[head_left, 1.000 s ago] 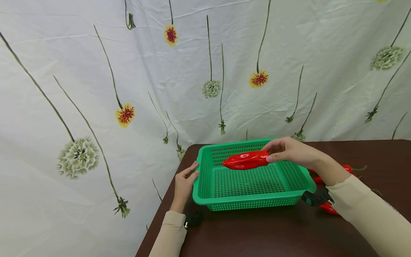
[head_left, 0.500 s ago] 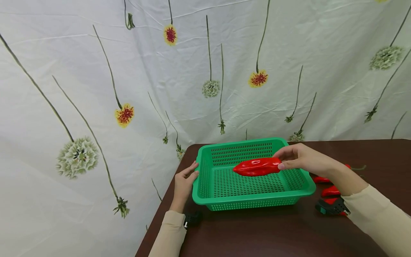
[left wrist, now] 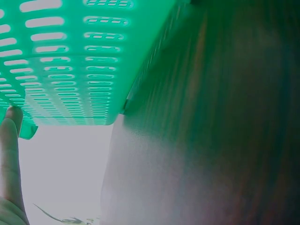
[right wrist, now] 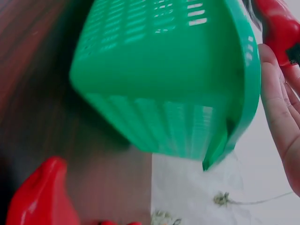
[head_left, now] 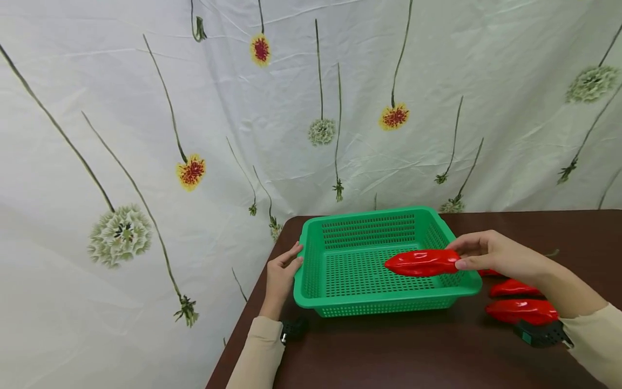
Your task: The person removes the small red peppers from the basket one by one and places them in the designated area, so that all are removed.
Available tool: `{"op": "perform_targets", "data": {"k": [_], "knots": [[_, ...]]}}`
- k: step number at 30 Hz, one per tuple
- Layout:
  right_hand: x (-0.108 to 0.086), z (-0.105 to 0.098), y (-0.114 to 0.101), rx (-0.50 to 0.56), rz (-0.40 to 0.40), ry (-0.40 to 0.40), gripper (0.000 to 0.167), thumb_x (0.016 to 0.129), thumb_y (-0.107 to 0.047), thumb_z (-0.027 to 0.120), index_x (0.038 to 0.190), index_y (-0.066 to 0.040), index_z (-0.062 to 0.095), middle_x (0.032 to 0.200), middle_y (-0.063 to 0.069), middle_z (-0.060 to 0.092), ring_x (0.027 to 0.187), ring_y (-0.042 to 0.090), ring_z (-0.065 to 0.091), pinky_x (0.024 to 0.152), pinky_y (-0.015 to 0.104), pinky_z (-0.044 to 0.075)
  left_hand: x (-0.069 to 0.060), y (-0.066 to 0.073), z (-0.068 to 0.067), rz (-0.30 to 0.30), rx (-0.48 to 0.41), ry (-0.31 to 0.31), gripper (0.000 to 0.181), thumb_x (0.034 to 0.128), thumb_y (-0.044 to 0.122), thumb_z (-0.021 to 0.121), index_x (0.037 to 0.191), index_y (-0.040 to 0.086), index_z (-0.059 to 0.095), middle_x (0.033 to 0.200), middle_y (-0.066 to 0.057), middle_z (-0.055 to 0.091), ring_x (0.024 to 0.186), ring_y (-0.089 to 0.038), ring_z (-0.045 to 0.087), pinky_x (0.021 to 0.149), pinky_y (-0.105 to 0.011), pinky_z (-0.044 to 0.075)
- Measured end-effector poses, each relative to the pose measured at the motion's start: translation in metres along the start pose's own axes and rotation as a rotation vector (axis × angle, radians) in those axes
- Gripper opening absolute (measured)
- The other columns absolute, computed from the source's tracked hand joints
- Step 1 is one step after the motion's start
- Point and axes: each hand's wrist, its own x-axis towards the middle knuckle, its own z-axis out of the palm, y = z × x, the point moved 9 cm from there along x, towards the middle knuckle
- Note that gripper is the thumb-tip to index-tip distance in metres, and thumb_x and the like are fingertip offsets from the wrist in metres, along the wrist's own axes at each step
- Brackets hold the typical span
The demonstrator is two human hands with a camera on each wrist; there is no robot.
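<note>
A long red pepper (head_left: 420,263) lies nearly level in the air over the right part of a green plastic basket (head_left: 384,299), its tip pointing left. My right hand (head_left: 505,260) pinches its stem end between thumb and fingers. In the right wrist view, part of the pepper (right wrist: 280,26) shows above the hand, beyond the basket's rim. My left hand (head_left: 281,275) rests against the basket's left rim. The left wrist view shows a straight finger (left wrist: 9,154) touching the slotted wall (left wrist: 133,42). No pepper shows inside the basket.
Several red peppers lie on the dark brown table (head_left: 389,351) right of the basket, among them a front pepper (head_left: 520,310) partly beside the right wrist. A flower-patterned white cloth (head_left: 218,232) hangs behind and left of the table.
My right hand has moved right and slightly down, carrying the pepper from above the basket's middle toward its right side. More peppers on the table now show. The left hand stays at the rim.
</note>
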Motion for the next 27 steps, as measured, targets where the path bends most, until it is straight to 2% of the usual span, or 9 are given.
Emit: {"op": "perform_targets", "data": {"k": [5, 10, 12, 15, 17, 20, 24, 27], "knots": [[-0.018, -0.005, 0.013, 0.039, -0.028, -0.015, 0.031, 0.101, -0.008, 0.056, 0.131, 0.0, 0.06, 0.111, -0.006, 0.073, 0.098, 0.014, 0.07, 0.083, 0.028, 0.058, 0.001, -0.003, 0.001, -0.019, -0.012, -0.001, 0.034, 0.0956, 0.002, 0.063, 0.129, 0.002, 0.067, 0.14, -0.012, 0.06, 0.136, -0.026, 0.054, 0.091, -0.011, 0.048], [-0.037, -0.01, 0.032, 0.154, 0.006, -0.037, 0.033, 0.102, -0.005, 0.052, 0.129, -0.018, 0.066, 0.115, -0.007, 0.074, 0.1, 0.018, 0.072, 0.083, 0.035, 0.06, 0.001, -0.001, 0.0, -0.038, -0.017, -0.012, 0.035, 0.0948, -0.001, 0.062, 0.129, -0.002, 0.066, 0.141, -0.015, 0.058, 0.136, -0.03, 0.053, 0.089, -0.011, 0.049], [-0.045, -0.011, 0.038, 0.22, 0.014, -0.046, 0.037, 0.103, -0.003, 0.05, 0.128, -0.023, 0.066, 0.117, -0.005, 0.074, 0.1, 0.025, 0.073, 0.084, 0.039, 0.061, 0.001, 0.0, 0.0, -0.041, -0.023, -0.016, 0.035, 0.0945, -0.002, 0.062, 0.129, -0.004, 0.065, 0.141, -0.017, 0.058, 0.137, -0.031, 0.052, 0.09, -0.011, 0.049], [-0.057, -0.016, 0.048, 0.256, 0.014, -0.04, 0.042, 0.103, 0.001, 0.047, 0.127, -0.028, 0.067, 0.118, -0.009, 0.073, 0.1, 0.025, 0.073, 0.084, 0.039, 0.061, 0.0, 0.0, 0.0, -0.042, -0.023, -0.011, 0.034, 0.0945, -0.001, 0.062, 0.128, -0.001, 0.067, 0.141, -0.015, 0.059, 0.136, -0.03, 0.053, 0.09, -0.011, 0.048], [-0.064, -0.021, 0.056, 0.212, 0.02, -0.013, 0.045, 0.103, 0.001, 0.048, 0.125, -0.034, 0.067, 0.117, -0.014, 0.071, 0.1, 0.018, 0.072, 0.082, 0.036, 0.061, -0.001, 0.0, -0.001, -0.035, -0.017, -0.002, 0.034, 0.0947, 0.001, 0.063, 0.128, 0.001, 0.068, 0.14, -0.013, 0.06, 0.135, -0.028, 0.054, 0.091, -0.011, 0.048], [-0.072, -0.027, 0.069, 0.14, 0.072, 0.026, 0.047, 0.103, -0.002, 0.05, 0.12, -0.043, 0.066, 0.115, -0.022, 0.069, 0.097, 0.01, 0.07, 0.079, 0.031, 0.061, -0.001, 0.001, -0.002, -0.014, -0.005, 0.009, 0.033, 0.0951, 0.003, 0.063, 0.128, 0.003, 0.069, 0.139, -0.011, 0.061, 0.134, -0.026, 0.056, 0.091, -0.012, 0.049], [-0.082, -0.029, 0.082, 0.132, 0.145, 0.034, 0.044, 0.103, -0.006, 0.052, 0.116, -0.046, 0.064, 0.113, -0.024, 0.068, 0.096, 0.011, 0.071, 0.078, 0.032, 0.061, -0.002, 0.002, -0.002, 0.005, -0.005, 0.006, 0.033, 0.0952, 0.003, 0.063, 0.128, 0.002, 0.068, 0.14, -0.012, 0.061, 0.134, -0.027, 0.055, 0.092, -0.012, 0.049], [-0.089, -0.03, 0.087, 0.124, 0.137, 0.027, 0.047, 0.102, -0.005, 0.053, 0.116, -0.048, 0.063, 0.113, -0.025, 0.068, 0.097, 0.007, 0.072, 0.077, 0.032, 0.061, -0.003, 0.002, -0.001, 0.007, -0.007, 0.002, 0.034, 0.0957, 0.003, 0.063, 0.129, 0.001, 0.067, 0.141, -0.013, 0.06, 0.135, -0.028, 0.055, 0.092, -0.012, 0.048]]}}
